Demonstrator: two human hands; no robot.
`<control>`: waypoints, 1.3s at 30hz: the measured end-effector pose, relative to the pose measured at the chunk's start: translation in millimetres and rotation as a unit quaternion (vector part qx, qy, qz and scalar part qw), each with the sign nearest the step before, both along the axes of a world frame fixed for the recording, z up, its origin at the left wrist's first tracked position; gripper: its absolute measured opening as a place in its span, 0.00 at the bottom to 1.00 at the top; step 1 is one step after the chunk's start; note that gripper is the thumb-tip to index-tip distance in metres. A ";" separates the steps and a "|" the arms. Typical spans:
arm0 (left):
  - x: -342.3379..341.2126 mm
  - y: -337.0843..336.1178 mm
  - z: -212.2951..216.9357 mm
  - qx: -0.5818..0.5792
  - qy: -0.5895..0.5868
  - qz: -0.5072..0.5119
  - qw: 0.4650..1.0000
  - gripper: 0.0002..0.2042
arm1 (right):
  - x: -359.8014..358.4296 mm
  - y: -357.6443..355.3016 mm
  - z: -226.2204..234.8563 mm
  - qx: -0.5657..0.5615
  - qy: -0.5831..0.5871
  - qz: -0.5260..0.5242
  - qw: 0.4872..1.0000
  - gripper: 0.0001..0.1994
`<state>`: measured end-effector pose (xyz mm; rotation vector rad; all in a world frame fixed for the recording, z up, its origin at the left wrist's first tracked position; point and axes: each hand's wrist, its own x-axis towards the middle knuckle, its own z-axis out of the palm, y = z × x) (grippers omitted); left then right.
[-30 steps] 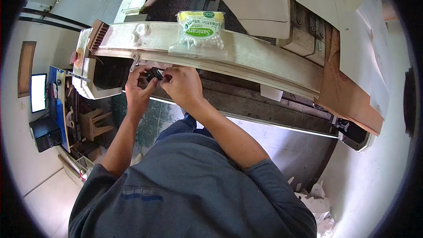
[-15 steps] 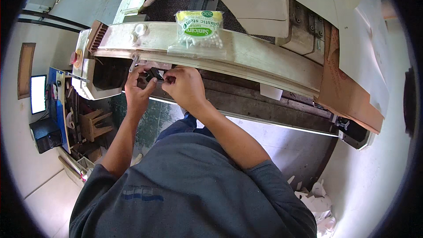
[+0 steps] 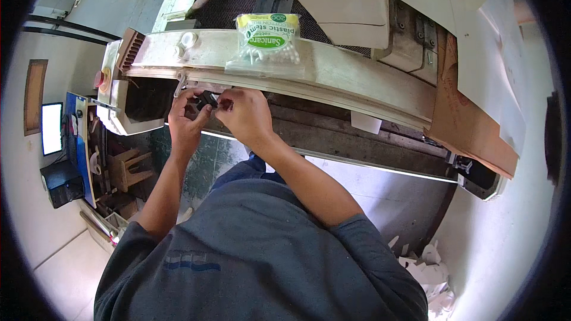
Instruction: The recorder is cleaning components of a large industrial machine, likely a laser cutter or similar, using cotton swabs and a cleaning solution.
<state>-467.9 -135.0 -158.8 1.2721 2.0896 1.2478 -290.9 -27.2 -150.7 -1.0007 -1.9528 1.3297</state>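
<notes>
Between the thumb and fingers of my left hand (image 3: 186,120) is a small black block-like part (image 3: 207,100), held above the machine's open front channel. My right hand (image 3: 247,115) is closed in a pinch right beside that part; whatever its fingertips hold is too small to make out. Just beyond my hands, a clear plastic bag of cotton buds (image 3: 267,41) with a green and yellow label lies on the machine's pale front rail (image 3: 345,66).
A red push button (image 3: 100,79) sits at the machine's left end, near a brown ribbed piece (image 3: 130,49). Brown cardboard (image 3: 470,125) hangs over the right end. A white paper piece (image 3: 366,123) sticks out below the rail. At far left stands a lit monitor (image 3: 52,128).
My right hand has shifted slightly left, closer in against the black part. My left hand stays nearly in place with its hold unchanged.
</notes>
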 end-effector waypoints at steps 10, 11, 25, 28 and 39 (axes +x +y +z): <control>0.4 0.6 3.0 -0.017 -0.029 0.005 0.999 0.22 | 0.7 -4.4 1.2 -0.042 0.042 -0.032 0.998 0.12; -0.6 -0.1 1.2 -0.017 -0.041 0.005 0.999 0.22 | 1.4 -3.8 0.2 -0.022 0.029 -0.024 0.999 0.12; 0.3 1.2 3.3 0.000 0.001 -0.009 1.000 0.22 | 0.5 -7.7 1.7 0.024 0.012 -0.025 0.999 0.11; 0.5 0.6 2.4 0.002 0.000 -0.008 1.000 0.22 | -1.1 -7.8 4.9 -0.009 0.004 -0.033 0.999 0.11; -0.2 0.2 3.5 -0.021 0.019 -0.017 0.999 0.22 | 1.6 -7.3 3.1 0.019 0.015 -0.023 0.999 0.11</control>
